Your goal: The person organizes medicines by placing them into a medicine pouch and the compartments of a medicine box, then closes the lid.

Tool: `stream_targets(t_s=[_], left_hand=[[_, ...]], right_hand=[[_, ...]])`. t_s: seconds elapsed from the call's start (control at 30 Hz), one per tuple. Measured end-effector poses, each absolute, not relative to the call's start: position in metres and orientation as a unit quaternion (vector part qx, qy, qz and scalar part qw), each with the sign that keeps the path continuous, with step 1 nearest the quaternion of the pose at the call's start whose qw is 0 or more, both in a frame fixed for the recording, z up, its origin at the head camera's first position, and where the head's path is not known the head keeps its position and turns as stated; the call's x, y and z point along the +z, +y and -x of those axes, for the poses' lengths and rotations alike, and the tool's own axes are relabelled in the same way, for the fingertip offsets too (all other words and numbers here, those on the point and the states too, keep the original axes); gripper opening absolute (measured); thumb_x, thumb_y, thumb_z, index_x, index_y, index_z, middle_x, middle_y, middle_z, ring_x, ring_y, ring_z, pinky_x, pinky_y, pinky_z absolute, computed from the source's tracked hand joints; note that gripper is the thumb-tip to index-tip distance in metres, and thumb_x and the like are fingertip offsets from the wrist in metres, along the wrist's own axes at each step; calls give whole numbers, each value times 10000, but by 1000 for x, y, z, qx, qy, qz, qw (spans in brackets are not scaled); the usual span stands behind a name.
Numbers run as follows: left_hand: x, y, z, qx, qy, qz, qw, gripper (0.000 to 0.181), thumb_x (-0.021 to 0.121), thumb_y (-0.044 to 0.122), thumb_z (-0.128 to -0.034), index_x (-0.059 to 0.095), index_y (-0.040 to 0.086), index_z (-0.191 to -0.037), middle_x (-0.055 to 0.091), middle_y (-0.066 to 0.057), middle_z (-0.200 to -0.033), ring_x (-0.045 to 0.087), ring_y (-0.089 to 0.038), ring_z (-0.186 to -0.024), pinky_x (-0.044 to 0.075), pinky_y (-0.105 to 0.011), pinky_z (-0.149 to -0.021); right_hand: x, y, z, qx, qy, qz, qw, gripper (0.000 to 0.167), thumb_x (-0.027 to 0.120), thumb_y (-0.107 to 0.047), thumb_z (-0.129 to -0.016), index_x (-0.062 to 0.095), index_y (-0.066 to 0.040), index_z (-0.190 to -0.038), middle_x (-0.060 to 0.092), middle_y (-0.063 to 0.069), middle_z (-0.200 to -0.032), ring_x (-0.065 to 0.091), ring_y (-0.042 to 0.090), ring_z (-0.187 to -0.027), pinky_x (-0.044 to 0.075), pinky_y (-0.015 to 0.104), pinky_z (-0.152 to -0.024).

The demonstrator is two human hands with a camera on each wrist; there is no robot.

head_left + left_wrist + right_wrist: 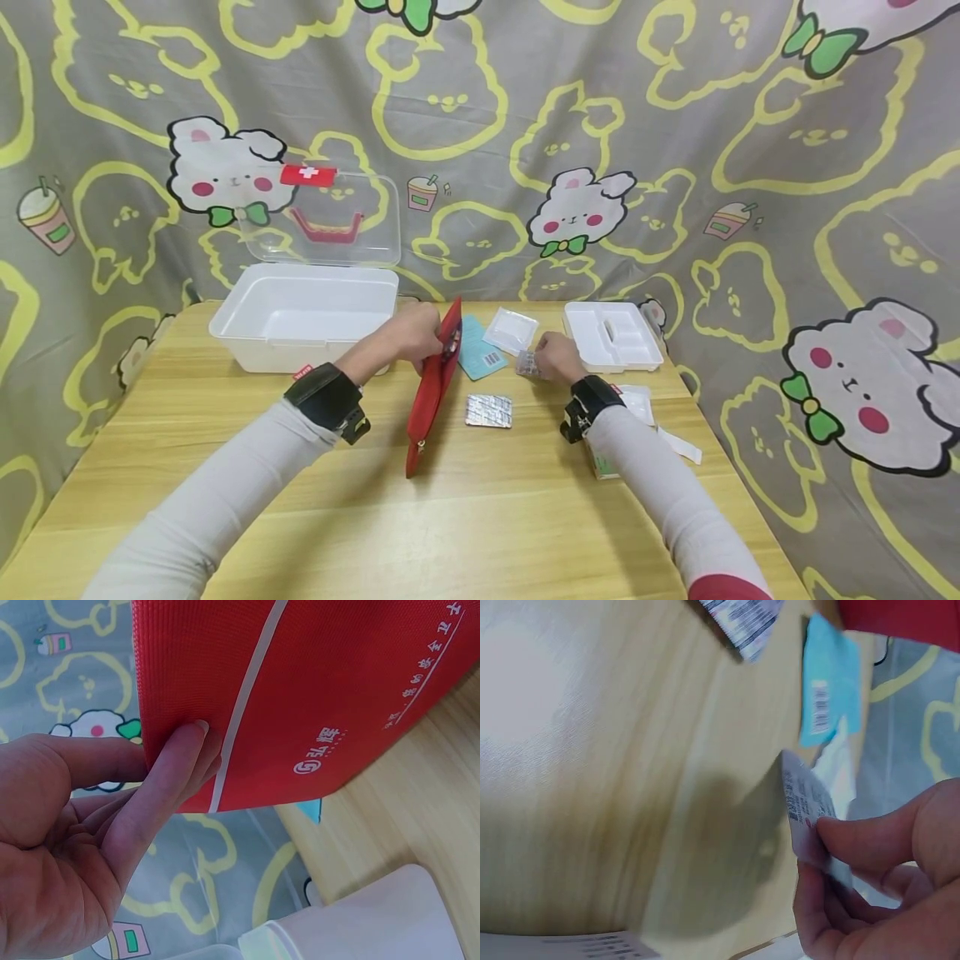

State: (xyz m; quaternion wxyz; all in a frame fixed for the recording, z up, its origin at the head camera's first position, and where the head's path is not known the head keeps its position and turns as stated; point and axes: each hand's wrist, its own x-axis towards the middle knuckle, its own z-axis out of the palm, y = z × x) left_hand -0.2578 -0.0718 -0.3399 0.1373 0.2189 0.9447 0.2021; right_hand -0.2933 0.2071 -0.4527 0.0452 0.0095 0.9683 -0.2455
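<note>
My left hand (416, 332) grips the top edge of a red zip pouch (431, 400), which stands upright on its side above the table. In the left wrist view, thumb and fingers clasp the edge of the pouch (300, 697), with white lettering on its face. My right hand (558, 357) pinches a pill blister pack (527, 364). The right wrist view shows that pack (806, 802) tilted, its printed side visible. A second silver blister pack (489, 411) lies flat between the hands. Behind it are a light blue packet (480, 358) and a white square packet (512, 330).
At the back left stands an open white box (247, 342) with its clear lid (378, 221) raised. A white compartment tray (645, 357) lies at the back right. White packets (637, 404) and a green-and-white box (603, 465) are partly under the right forearm.
</note>
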Motion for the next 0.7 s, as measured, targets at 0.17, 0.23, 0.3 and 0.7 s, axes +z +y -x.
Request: stream_targets(t_s=[0.17,0.23,0.3,0.7], left_hand=[[-340,-71,257,208,944,-213,144,316,608,-14,-843,576,79,-543,677,-68,-544,699,-143,-484,507,-190,-460],[-339,-70,257,208,944,-211,146,325,607,-16,-842,559,89,-538,676,-69,-545,702,-148,-491,506,-190,-463],[-339,-70,257,209,943,-211,149,339,608,-17,-842,538,102,-532,677,-70,-547,705,-152,-496,505,-190,-465],[-340,-68,258,209,942,-212,153,365,601,-20,-840,498,124,-521,677,-72,-548,703,-141,-492,490,-179,-460]], right_hand=[[-442,200,292,-261,965,-5,20,87,605,-67,-758,660,-15,-800,681,114,-811,623,276,-760,493,320,-655],[-439,197,291,-272,962,-3,16,76,608,-74,-771,651,-17,-796,678,117,-806,614,250,-716,466,272,-590],[-437,193,290,-289,957,-1,17,83,617,-81,-790,649,-18,-833,691,132,-841,630,233,-685,457,231,-542],[-416,171,288,-332,943,-5,24,369,650,-49,-736,708,-39,-1100,705,209,-1134,622,322,-1001,518,373,-818]])
